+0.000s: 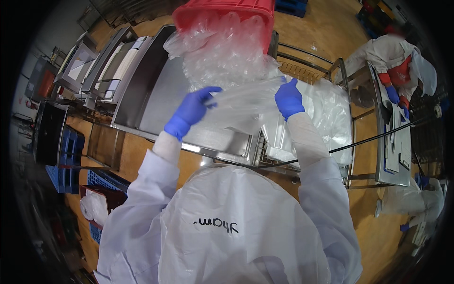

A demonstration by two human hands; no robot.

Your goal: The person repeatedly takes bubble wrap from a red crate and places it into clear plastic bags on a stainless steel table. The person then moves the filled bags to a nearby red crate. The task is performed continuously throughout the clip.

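A clear plastic bag (246, 105) is stretched between my two blue-gloved hands, above a steel tray table (163, 94). My left hand (191, 111) grips the bag's left end, fingers curled round it. At the other end my right hand (289, 99) is closed on the bag, thumb up. Just beyond, a heap of clear plastic bags (213, 59) spills from a tipped red crate (224, 7) onto the table. More clear bags (328, 116) lie flat in a stack to the right of my right hand, over a wire rack.
Steel machines with white rolls (120, 66) stand to the left. A dark cable (369, 140) crosses at the right. Beyond it a co-worker (395, 66) in white bends over a steel table (395, 175). Blue pallets (71, 158) and a dark red crate (97, 206) are at the lower left.
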